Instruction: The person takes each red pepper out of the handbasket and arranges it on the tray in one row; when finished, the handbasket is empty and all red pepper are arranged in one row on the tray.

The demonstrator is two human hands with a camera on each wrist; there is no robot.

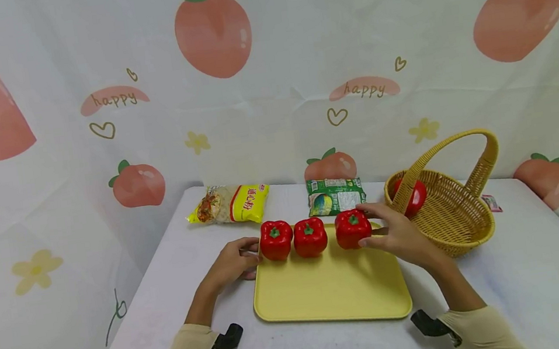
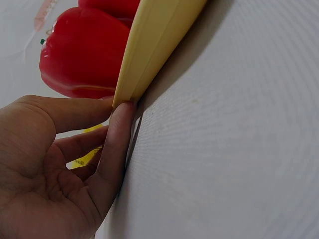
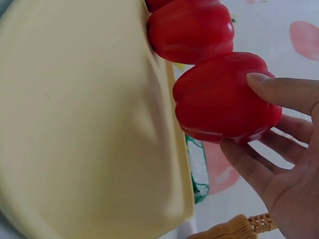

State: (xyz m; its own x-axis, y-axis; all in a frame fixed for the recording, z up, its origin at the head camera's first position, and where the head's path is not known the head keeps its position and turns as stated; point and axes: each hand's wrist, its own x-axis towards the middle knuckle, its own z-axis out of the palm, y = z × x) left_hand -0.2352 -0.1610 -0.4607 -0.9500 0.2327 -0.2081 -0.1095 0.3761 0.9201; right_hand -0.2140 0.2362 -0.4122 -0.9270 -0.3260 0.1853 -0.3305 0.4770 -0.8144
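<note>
My right hand (image 1: 401, 235) grips a red bell pepper (image 1: 353, 228) over the far right part of a yellow tray (image 1: 332, 291). In the right wrist view, thumb and fingers lie on opposite sides of this pepper (image 3: 224, 99). Two more red bell peppers stand side by side along the tray's far edge, a left one (image 1: 276, 240) and a middle one (image 1: 310, 237). My left hand (image 1: 232, 261) is at the tray's far left corner. In the left wrist view its thumb and fingers pinch the tray's rim (image 2: 130, 74), close beside a pepper.
A wicker basket (image 1: 455, 216) with a tall handle stands to the right, holding another red vegetable (image 1: 414, 197). Behind the tray lie a yellow food packet (image 1: 230, 204) and a green packet (image 1: 336, 195). A printed cloth (image 1: 270, 105) hangs at the table's back.
</note>
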